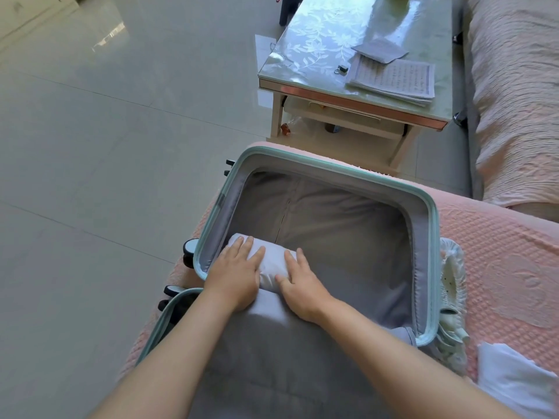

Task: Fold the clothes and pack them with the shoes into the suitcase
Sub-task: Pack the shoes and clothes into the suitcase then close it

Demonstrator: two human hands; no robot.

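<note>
A mint-rimmed suitcase (433,237) lies open on a sofa covered in pink textured fabric (499,261), its grey-lined far half facing up and its near half, also grey-lined, spreading toward the person. A rolled pale lavender garment (272,261) sits in the near left corner of the far half, against the left wall and close to the hinge line between the two halves.

Both hands lie on the roll, palms down, fingers spread flat rather than curled around it. The left hand (234,276) covers the roll's left end beside the suitcase's left wall; the right hand (302,285) rests on its right end, thumb against the roll's near side. A strip of the garment shows between the two hands. Bare forearms run back to the bottom edge of the view.

The rest of the far half holds only its wrinkled lining. Just outside the suitcase's right rim, a whitish shoe (452,294) lies on the sofa cover, touching or almost touching the rim. Near the sofa's near right corner lies another pale piece of clothing (514,379). Black and white wheels (190,247) stick out past the suitcase's left side over the tiled floor (106,146).

Beyond the suitcase stands a low glass-topped surface (317,40) carrying printed papers (396,78) near its right edge.
</note>
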